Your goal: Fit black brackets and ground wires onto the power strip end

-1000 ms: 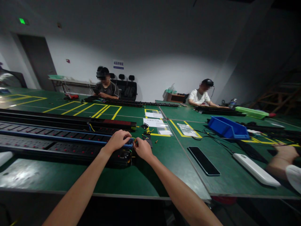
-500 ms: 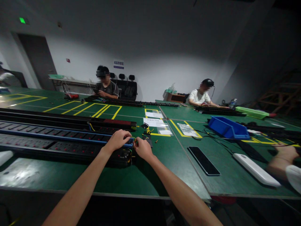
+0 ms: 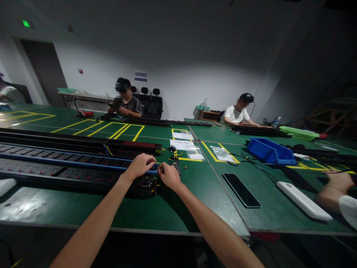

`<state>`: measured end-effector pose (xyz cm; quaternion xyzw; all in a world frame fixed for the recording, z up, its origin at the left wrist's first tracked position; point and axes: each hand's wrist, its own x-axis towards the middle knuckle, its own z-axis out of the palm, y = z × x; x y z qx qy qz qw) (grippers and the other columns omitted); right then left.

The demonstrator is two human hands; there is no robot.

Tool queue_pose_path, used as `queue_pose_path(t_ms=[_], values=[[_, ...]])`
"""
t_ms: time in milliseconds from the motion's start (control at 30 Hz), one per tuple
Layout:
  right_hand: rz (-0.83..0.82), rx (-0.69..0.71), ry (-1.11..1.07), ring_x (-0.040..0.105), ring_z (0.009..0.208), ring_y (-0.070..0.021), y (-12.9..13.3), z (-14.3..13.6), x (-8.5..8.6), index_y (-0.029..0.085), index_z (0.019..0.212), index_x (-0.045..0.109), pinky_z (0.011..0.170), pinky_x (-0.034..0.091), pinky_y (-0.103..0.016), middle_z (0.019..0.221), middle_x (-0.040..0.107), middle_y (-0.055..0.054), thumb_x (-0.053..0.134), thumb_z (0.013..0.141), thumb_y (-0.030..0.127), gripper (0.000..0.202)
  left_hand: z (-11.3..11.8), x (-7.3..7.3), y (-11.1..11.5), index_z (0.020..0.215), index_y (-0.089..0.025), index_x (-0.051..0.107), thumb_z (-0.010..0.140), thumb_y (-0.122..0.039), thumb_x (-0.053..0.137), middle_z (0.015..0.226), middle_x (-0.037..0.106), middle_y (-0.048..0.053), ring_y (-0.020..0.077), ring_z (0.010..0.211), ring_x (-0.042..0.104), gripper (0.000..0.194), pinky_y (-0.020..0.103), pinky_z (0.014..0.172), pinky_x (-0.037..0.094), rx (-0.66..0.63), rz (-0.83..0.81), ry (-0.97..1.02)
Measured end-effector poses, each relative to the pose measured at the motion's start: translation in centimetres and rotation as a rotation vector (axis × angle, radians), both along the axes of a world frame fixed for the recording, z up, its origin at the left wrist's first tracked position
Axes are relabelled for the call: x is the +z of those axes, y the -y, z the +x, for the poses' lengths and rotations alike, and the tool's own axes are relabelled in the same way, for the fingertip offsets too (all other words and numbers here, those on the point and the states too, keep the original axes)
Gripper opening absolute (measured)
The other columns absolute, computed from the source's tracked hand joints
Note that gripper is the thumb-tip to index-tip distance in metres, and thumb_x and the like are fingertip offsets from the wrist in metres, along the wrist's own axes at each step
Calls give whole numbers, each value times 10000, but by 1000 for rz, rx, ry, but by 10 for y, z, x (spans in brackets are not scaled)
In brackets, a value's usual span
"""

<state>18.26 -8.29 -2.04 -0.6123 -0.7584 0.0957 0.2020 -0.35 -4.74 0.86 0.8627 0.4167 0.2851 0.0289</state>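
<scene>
Long black power strips (image 3: 83, 175) with rows of sockets and small red parts lie side by side on the green table, a blue edge running along one. At the right end of the blue-edged strip, my left hand (image 3: 141, 165) rests with bent fingers, closed around something at its end. Just to its right, my right hand (image 3: 169, 175) pinches at the same spot, where thin green-yellow wires (image 3: 158, 166) show between the fingertips. Exactly what each hand grips is too small to see. More wires stick out of the near strip's end (image 3: 153, 185).
Black brackets (image 3: 174, 158) lie beyond my right hand. To the right are a smartphone (image 3: 241, 190), a white power bank (image 3: 303, 200) with cables and a blue bin (image 3: 270, 151). A co-worker's arm (image 3: 336, 190) reaches in at the right edge; two people sit across the table.
My hands stay in nearly the same place at the strip's end. Across the table, the person on the left has shifted their hands slightly.
</scene>
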Motion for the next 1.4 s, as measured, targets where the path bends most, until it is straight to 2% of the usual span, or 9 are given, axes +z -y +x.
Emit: queue_pose_path(t_ms=[1400], values=[[-6, -2, 30, 659, 837, -205, -1, 0, -1, 242, 1083, 631, 665, 351, -263, 960, 733, -69, 470, 991, 355, 217, -1, -5, -3, 927, -212, 745, 881, -234, 602, 887, 746, 38, 191, 833, 646, 151, 297, 781, 467, 7, 1, 5]])
